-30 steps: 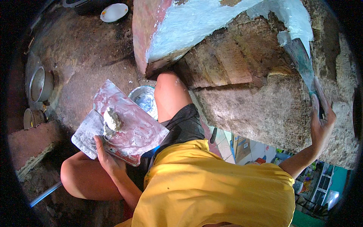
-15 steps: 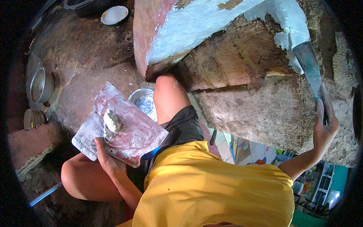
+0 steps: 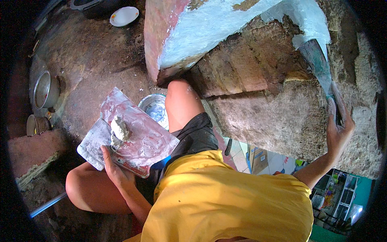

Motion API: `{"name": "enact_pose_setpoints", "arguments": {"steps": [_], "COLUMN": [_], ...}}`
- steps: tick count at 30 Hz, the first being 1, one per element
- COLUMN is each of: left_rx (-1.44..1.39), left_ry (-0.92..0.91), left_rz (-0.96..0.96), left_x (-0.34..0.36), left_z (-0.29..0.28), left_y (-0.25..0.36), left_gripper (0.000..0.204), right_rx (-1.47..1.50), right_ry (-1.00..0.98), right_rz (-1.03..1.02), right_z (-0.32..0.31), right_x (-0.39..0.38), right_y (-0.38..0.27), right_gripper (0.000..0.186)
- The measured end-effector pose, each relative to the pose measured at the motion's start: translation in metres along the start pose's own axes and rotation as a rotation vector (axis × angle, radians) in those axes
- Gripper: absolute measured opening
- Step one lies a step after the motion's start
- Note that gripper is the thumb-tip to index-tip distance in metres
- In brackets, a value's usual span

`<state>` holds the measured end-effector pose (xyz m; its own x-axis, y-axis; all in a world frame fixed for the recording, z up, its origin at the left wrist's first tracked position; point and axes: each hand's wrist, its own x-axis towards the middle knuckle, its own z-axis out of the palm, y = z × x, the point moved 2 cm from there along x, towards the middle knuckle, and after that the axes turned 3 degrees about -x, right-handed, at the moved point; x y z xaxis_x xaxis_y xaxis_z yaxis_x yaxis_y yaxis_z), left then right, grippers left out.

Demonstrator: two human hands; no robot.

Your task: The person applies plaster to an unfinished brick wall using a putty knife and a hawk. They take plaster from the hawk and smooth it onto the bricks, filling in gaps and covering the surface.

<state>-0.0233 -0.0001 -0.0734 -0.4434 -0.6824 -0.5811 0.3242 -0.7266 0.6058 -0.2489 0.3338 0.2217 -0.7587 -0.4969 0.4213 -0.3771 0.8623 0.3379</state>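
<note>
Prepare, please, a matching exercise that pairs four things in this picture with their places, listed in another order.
Things
1. Putty knife
2. Lump of white paste
3. White plate
4. Round tub

Places
A. Right beside a bare knee
B. On the smeared board in the left hand
C. In the right hand
D. On the brown surface, near the picture's top edge

Pairs: 1-C, 2-B, 3-D, 4-A.
</note>
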Motion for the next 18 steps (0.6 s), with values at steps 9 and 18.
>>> {"name": "enact_pose_setpoints", "arguments": {"steps": [9, 18], "left_rx": [0.07, -0.01], "left_ry": [0.005, -0.006], "left_rz": [0.02, -0.013], "left_x": [0.0, -0.001], "left_z": [0.002, 0.001], "left_y": [0.001, 0.004], "left_gripper": [0.054, 0.046], "right_rx": [0.031, -0.005], "right_ry": [0.073, 0.059], "right_rz": [0.064, 0.009], "right_z": [-0.008, -0.005], "right_x": [-0.004, -0.005], "right_y": [0.001, 0.001], "right_gripper": [0.027, 0.03]}}
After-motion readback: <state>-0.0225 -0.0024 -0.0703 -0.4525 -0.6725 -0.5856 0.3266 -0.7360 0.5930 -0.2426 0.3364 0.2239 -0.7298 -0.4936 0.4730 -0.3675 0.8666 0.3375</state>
